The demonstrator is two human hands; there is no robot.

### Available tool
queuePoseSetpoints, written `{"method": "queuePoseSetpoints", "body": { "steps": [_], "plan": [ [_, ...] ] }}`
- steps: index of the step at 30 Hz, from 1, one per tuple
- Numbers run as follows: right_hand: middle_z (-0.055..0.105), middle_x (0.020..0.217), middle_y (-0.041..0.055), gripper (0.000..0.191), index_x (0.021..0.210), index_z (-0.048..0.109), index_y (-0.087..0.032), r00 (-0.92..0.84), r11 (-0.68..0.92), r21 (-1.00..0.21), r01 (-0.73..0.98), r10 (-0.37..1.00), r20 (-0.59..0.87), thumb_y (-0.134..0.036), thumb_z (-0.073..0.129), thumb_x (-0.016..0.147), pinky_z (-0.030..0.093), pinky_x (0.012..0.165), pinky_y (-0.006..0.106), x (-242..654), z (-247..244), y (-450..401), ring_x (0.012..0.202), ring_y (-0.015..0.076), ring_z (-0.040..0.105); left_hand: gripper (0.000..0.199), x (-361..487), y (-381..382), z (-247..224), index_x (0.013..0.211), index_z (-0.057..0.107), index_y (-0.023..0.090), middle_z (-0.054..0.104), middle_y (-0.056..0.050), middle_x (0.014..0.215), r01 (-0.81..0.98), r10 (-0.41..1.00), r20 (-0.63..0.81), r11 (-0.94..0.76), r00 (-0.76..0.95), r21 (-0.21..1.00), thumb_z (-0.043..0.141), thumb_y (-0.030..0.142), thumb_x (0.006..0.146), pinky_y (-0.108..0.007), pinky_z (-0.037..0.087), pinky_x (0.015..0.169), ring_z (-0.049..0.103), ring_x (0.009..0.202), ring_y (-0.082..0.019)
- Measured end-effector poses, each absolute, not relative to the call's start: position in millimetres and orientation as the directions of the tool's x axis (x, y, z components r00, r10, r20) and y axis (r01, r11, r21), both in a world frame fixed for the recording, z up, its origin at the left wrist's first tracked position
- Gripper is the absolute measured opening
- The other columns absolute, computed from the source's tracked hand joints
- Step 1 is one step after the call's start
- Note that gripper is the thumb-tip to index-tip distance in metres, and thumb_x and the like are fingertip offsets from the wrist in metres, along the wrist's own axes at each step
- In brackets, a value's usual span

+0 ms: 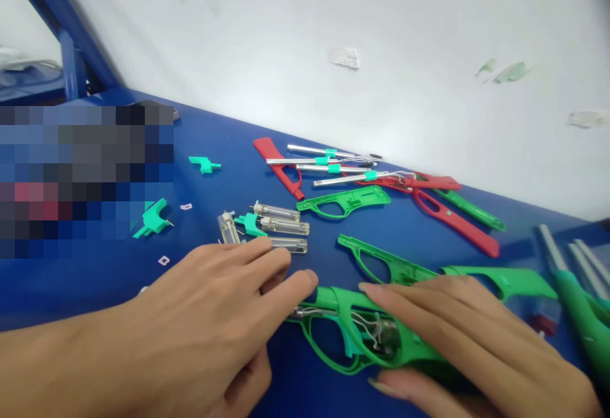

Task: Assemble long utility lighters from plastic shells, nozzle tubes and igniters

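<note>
Low in the middle lies a green lighter (350,316), its casing halves partly together, with white wires and a teal trigger showing in the gap. My left hand (214,303) is curled over the front end, where a bit of metal tube shows; its grip is partly hidden. My right hand (457,335) grips the handle end, thumb below and fingers across the top. Just beyond the hands lie a green casing half (381,262) and another green casing piece (505,281). Clear fuel tanks (286,244) and a teal trigger piece (252,224) sit past my left fingers.
Several metal tubes (343,180) with wires lie farther back among red casing halves (457,221). Green lighters (579,310) with metal tubes are at the right edge. Teal parts (155,218) and small white pieces (164,260) lie left. A white wall (305,87) rises behind the blue table.
</note>
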State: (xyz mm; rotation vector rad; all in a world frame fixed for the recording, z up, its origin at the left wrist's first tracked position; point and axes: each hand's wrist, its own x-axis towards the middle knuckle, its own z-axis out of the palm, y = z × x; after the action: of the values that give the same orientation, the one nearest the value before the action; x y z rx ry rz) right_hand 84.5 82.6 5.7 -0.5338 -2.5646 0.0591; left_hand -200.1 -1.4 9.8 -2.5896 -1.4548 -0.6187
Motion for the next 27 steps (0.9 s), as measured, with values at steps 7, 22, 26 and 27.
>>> {"method": "queuePoseSetpoints", "body": {
  "steps": [7,22,26,27],
  "plan": [
    [0.079,0.114,-0.0026,0.033,0.134,0.066,-0.025,-0.779,0.928,-0.144,0.344,0.368,0.507,-0.039,0.064,0.105,0.037,0.111,0.032,74,0,76,0.101,0.0167,0.073,0.037,-198,-3,15,0.124,0.057,0.02,0.075,-0.006,0.111,0.853,0.795,0.442,-0.509,0.416,0.113,0.045,0.014,0.09,-0.04,0.059,0.068,0.068,0.08,-0.023],
    [0.082,0.109,-0.0064,0.035,0.125,0.072,-0.026,-0.844,0.941,-0.07,0.332,0.33,0.423,-0.051,0.057,0.106,0.057,0.083,0.031,57,8,77,0.091,0.0152,0.078,0.013,-199,-1,6,0.104,0.064,0.021,0.066,-0.007,0.096,0.821,0.802,0.405,-0.541,0.439,0.183,0.052,0.02,0.099,-0.04,0.055,0.059,0.061,0.084,-0.026],
    [0.081,0.108,-0.0071,0.036,0.123,0.073,-0.028,-0.833,0.93,-0.069,0.361,0.355,0.425,-0.053,0.051,0.108,0.058,0.083,0.032,53,7,76,0.092,0.0153,0.077,0.018,-200,-1,3,0.113,0.064,0.021,0.065,-0.007,0.097,0.825,0.812,0.381,-0.535,0.443,0.181,0.051,0.021,0.101,-0.04,0.053,0.058,0.06,0.085,-0.025],
    [0.081,0.108,-0.0069,0.037,0.123,0.073,-0.029,-0.828,0.926,-0.067,0.372,0.363,0.427,-0.054,0.049,0.109,0.058,0.082,0.033,52,7,75,0.092,0.0157,0.077,0.018,-200,-2,2,0.112,0.064,0.021,0.065,-0.007,0.096,0.826,0.815,0.37,-0.534,0.445,0.181,0.051,0.021,0.101,-0.039,0.052,0.057,0.06,0.085,-0.025]
  ]
}}
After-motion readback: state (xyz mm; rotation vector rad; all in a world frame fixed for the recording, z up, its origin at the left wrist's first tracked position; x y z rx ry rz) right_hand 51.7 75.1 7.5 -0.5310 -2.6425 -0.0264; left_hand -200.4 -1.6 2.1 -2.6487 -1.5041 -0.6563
